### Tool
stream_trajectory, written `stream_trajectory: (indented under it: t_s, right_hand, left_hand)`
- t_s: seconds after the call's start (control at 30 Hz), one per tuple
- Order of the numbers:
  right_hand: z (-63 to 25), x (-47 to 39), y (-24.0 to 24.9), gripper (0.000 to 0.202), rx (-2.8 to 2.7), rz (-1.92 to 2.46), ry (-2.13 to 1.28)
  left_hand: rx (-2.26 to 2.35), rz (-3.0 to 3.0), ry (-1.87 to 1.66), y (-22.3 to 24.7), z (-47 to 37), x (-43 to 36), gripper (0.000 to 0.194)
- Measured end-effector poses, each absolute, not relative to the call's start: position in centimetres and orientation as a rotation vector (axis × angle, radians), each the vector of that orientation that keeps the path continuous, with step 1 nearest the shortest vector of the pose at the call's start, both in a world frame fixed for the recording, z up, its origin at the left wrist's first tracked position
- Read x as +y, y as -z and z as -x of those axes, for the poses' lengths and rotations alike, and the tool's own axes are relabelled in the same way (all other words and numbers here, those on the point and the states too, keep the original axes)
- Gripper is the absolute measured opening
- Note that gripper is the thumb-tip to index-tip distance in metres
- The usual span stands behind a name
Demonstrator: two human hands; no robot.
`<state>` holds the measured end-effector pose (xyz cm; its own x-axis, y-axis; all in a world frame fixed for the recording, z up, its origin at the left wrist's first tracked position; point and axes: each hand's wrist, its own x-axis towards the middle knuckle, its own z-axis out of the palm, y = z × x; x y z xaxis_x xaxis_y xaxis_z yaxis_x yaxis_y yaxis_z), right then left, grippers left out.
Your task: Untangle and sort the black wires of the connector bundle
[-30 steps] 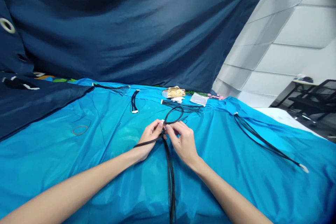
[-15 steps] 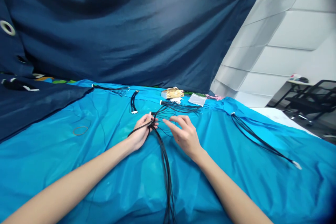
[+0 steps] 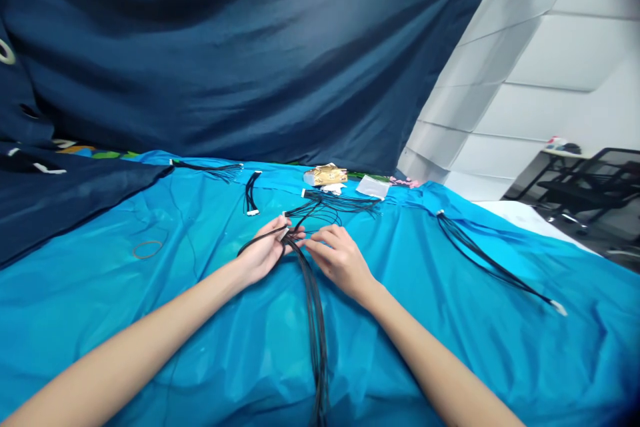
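My left hand [image 3: 267, 250] is closed around a black wire harness [image 3: 313, 307] near a white connector [image 3: 285, 233]. From there the long bundle of wires hangs down toward me over the blue cloth. One black strand loops across the left palm and wrist. My right hand [image 3: 343, 260] is beside it, thumb and fingertips pinched together at the loose wires; which wire sits between them is too small to make out. Just beyond the hands, thin wires fan out toward another harness [image 3: 345, 203] with a white connector.
On the blue cloth [image 3: 210, 340] lie a short harness [image 3: 251, 193], a harness at back left [image 3: 207, 167], a long one at right [image 3: 493, 263] and a tan rubber band [image 3: 147, 249]. Gold packaging [image 3: 327, 175] and a clear bag [image 3: 373, 186] rest along the back edge.
My right hand has moved left and closer to the left hand, its fingertips now at the wires by the connector. The left hand has turned slightly, showing more of the white connector.
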<state>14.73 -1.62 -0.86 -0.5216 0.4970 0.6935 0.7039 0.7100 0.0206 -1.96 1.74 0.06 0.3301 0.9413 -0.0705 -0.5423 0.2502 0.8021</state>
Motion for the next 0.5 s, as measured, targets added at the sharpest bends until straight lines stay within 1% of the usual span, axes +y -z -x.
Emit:
stream_trajectory:
  t_s: [0.37,0.5]
  right_hand:
    - [-14.29,-1.99,0.52,0.012,-2.122,0.959,0.318]
    - [-14.38,-2.13,0.41,0.013,-2.158,0.950,0.352]
  left_hand:
    - [0.619,-0.759,-0.967,0.05,1.75,1.23,0.008]
    - [0.640,-0.800,-0.928,-0.21,1.86,0.95,0.005]
